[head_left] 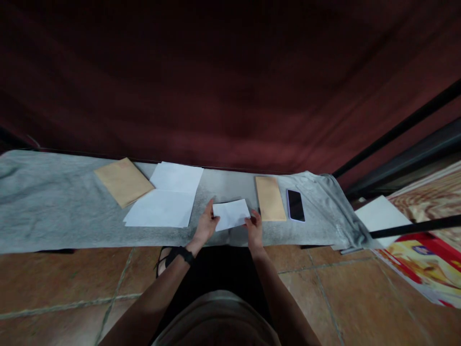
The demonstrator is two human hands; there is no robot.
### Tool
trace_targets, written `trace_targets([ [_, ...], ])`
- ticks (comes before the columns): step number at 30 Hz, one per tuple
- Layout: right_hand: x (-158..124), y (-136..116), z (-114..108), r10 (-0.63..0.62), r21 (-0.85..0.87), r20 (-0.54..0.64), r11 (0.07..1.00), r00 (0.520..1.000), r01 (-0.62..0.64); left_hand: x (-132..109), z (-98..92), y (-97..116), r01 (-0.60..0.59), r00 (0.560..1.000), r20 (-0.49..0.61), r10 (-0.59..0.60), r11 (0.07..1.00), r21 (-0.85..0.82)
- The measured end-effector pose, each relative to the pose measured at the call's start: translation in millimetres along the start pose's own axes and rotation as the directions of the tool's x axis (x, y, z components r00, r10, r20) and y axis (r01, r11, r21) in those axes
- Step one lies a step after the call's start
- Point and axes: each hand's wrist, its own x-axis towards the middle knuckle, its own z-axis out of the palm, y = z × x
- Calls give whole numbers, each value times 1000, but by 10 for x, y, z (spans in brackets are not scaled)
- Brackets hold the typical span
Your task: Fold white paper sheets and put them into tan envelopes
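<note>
Between my two hands is a folded sheet of white paper (pixel 231 214), tilted slightly and held over the grey cloth. My left hand (pixel 206 225) pinches its left edge, thumb on top. At the right edge my right hand (pixel 254 228) grips the same paper with thumb and fingers. Just left of my left hand lies a stack of white paper sheets (pixel 167 202) with a crease across the middle. A brown envelope (pixel 271 198) rests right of my right hand.
More brown envelopes (pixel 123 182) lie at the left, overlapping the white sheets. A phone (pixel 296 205) in a purple case sits at the right. Grey cloth (pixel 54 202) covers the narrow table. Behind hangs a dark red curtain (pixel 230 96). A colourful box (pixel 428 264) stands on the right.
</note>
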Motion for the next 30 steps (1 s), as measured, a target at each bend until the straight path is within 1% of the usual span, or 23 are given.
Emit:
trace_targets([
  [2,7,14,-62,-127,-176,6,976,992,126,19,-29,-1,-5,999,34,1,991,133],
  [3,0,5,-80,-209,-288,25,935,978,207,21,-36,6,-5,999,48,-3,987,164],
  [5,-23,-35,-88,-342,-476,107,807,933,350,19,-37,23,-60,997,53,49,969,241],
  [6,-36,-61,-75,-382,-536,173,737,908,412,19,-35,29,-97,995,61,84,960,264],
  [8,-55,-111,-18,-412,-597,333,604,848,528,25,-33,35,-158,987,79,141,946,281],
  [10,-69,-143,69,-395,-607,490,485,777,629,32,-36,36,-186,982,90,167,937,295],
  [12,-85,-152,159,-355,-608,596,388,721,693,21,-39,36,-195,981,85,177,921,337],
  [13,-95,-148,196,-334,-614,623,351,707,707,3,-34,36,-204,979,73,190,905,373],
  [15,-118,-131,246,-305,-638,642,296,704,711,-60,-5,32,-256,965,63,256,853,455],
  [18,-147,-104,258,-282,-662,650,244,705,708,-201,84,7,-393,917,157,366,767,507],
  [20,-156,-98,241,-275,-666,657,223,701,712,-294,134,-27,-436,899,209,385,741,510],
  [23,-156,-101,207,-288,-680,642,212,710,702,-393,129,-93,-431,901,213,378,719,546],
  [27,-152,-95,166,-328,-703,596,229,733,674,-465,-1,-165,-441,894,205,399,697,566],
  [30,-152,-67,139,-361,-713,567,234,740,661,-497,-77,-187,-428,898,190,396,693,580],
])
